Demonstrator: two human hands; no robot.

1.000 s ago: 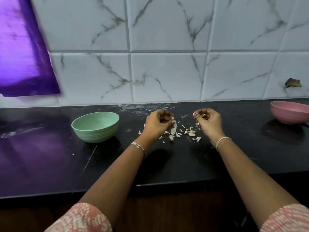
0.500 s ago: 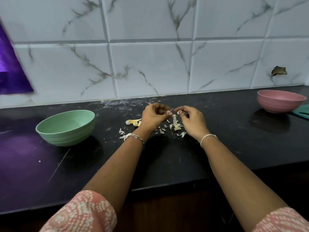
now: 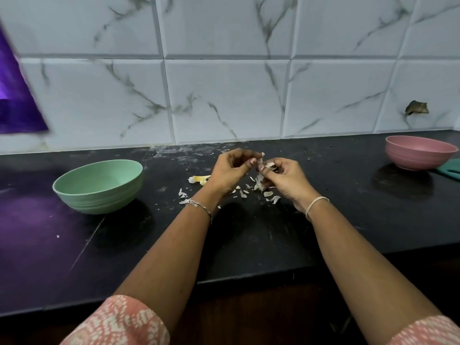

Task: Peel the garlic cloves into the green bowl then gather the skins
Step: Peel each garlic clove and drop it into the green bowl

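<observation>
— Where's the garlic clove (image 3: 260,161)?
— Above the bench (image 3: 249,245), pinched in both grips. The left hand (image 3: 230,170) and right hand (image 3: 286,179) have curled fingers, and their fingertips meet.
— Which way does it point?
— Too hidden to tell. Skins (image 3: 258,187) lie beneath, and the green bowl (image 3: 98,185) stands well left.

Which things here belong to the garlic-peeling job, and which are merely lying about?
Job: garlic clove, pinched between left hand and right hand; green bowl; loose skins on the counter.
Lying about: pink bowl; teal item beside it; purple sheet, far left.
</observation>
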